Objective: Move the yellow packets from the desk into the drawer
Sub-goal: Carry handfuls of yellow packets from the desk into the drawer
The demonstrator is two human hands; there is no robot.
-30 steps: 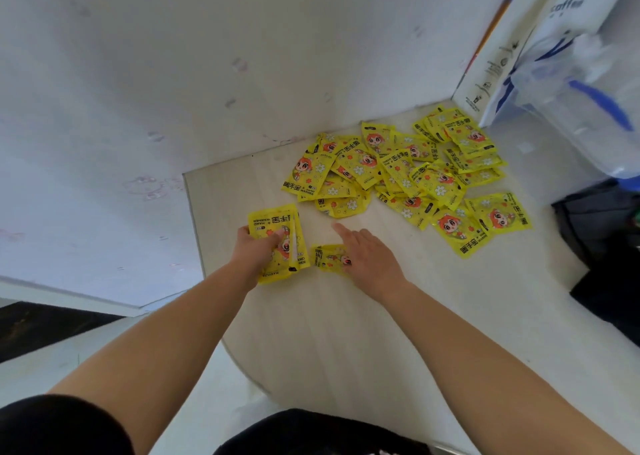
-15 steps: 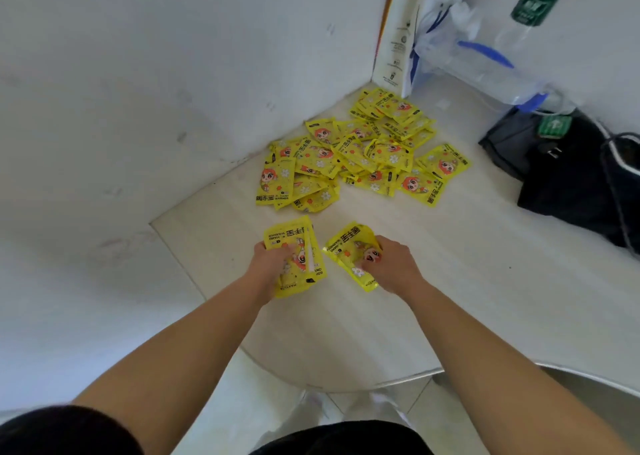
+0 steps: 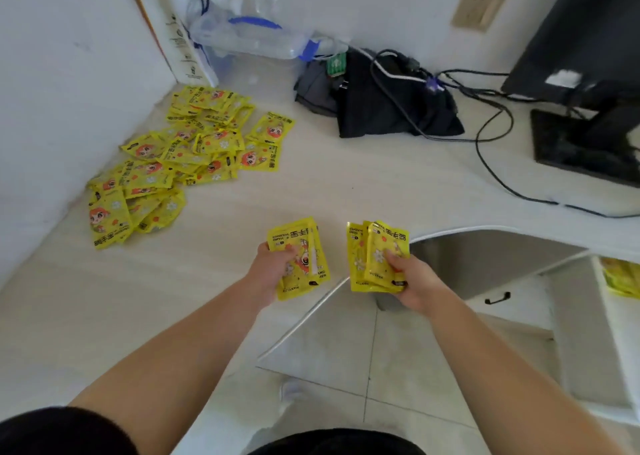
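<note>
Left hand (image 3: 273, 267) grips one packet stack (image 3: 299, 257), right hand (image 3: 412, 281) another (image 3: 377, 257) – batched, likely for fewer trips to the drawer (image 3: 620, 278) (at right).

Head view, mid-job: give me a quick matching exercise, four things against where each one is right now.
Things:
1. packet pile
2. left hand
3. black bag
4. monitor

Places:
A. far right of the desk
B. back of the desk, cables over it
C. on the desk by the left wall
D. near the desk's front edge, gripping packets

Pairs: 1-C, 2-D, 3-B, 4-A
</note>
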